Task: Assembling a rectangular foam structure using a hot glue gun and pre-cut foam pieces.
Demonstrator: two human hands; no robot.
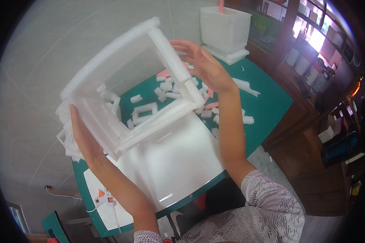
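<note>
A large white foam frame [166,52], squarish and hollow in the middle, is held up tilted above the table between my two hands. My left hand [85,135] lies against its lower left side, fingers stretched upward along the foam. Around the right-hand bar curls my right hand [209,67], some fingertips hidden behind it. Through the opening, a small white foam rectangle [145,112] with a hole shows on the green table [267,93]. Loose white foam pieces [166,86] and a few pink strips [211,105] are scattered beyond the frame.
A glossy white board [178,162] covers the table's near part. At the near left sits a white and orange glue gun [105,199] with a cord. A white foam box [225,28] with a pink stick stands at the far right, near wooden shelving [288,24].
</note>
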